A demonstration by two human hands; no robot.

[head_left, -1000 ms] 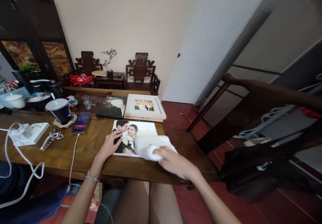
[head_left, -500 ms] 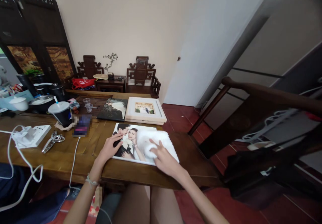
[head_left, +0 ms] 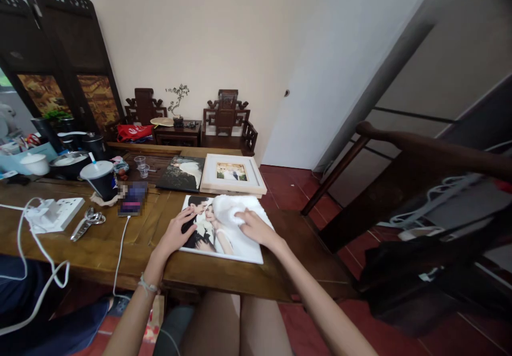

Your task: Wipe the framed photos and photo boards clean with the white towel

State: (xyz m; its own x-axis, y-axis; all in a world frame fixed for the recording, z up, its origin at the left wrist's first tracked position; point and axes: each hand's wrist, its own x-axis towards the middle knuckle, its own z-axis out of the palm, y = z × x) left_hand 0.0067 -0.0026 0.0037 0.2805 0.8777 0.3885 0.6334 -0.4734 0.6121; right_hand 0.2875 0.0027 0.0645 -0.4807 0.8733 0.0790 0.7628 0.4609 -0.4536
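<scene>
A wedding photo panel [head_left: 224, 241] lies flat on the wooden table [head_left: 168, 273] in front of me. My left hand [head_left: 178, 232] rests on the panel's left part with its fingers spread, holding nothing. On the upper right part of the panel, my right hand [head_left: 256, 228] presses a bunched white cloth [head_left: 230, 206] against the surface. Part of the cloth spreads toward the panel's right edge, where white on white makes its outline hard to tell.
Behind the panel lie a white framed picture [head_left: 236, 186] and a dark photo panel [head_left: 182, 173]. To the left are a lidded cup [head_left: 100, 180], a phone [head_left: 133, 198] on a cable, metal clippers [head_left: 88, 222] and a power strip [head_left: 60, 214]. A wooden chair [head_left: 360, 185] stands at right.
My right hand has moved the white cloth up and slightly left across the photo panel, uncovering its lower right part. My left hand stays where it was on the panel.
</scene>
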